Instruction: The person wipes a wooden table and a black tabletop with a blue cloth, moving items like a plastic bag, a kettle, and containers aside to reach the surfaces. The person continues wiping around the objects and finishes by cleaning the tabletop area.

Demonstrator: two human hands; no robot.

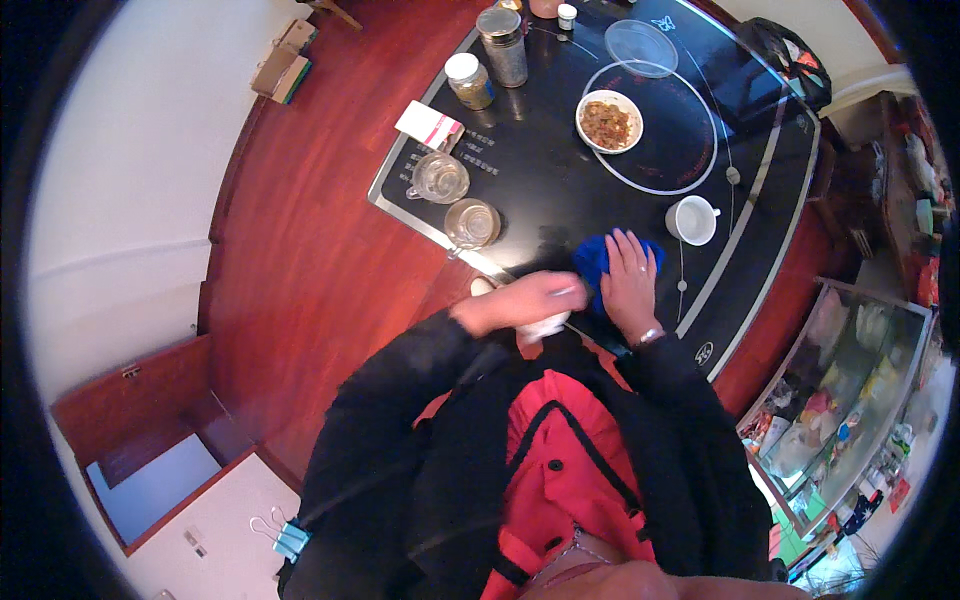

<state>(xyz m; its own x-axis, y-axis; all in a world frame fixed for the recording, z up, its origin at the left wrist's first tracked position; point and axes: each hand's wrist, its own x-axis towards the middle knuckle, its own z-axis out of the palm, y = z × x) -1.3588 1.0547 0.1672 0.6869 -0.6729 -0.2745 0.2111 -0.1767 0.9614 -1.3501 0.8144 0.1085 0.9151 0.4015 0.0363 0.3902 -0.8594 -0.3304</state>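
My right hand (631, 289) lies flat on a bunched blue cloth (592, 259), pressing it against the black tabletop (540, 180) near the front edge. A ring and a metal band show on that hand and wrist. Left of it, my left hand (529, 298) is blurred and curled around a white object (546, 327). Most of this object is hidden by the hand, so its kind cannot be told. Just right of the cloth stands a white mug (691, 220). Two clear glass mugs, one nearer (472, 225) and one farther (440, 178), stand along the left edge.
A white bowl of food (609, 122) sits by a clear plastic lid (641, 49). Along the left edge are a small carton (429, 126), a white-capped jar (470, 81) and a metal-lidded canister (504, 46). A glass cabinet (832, 390) stands at right.
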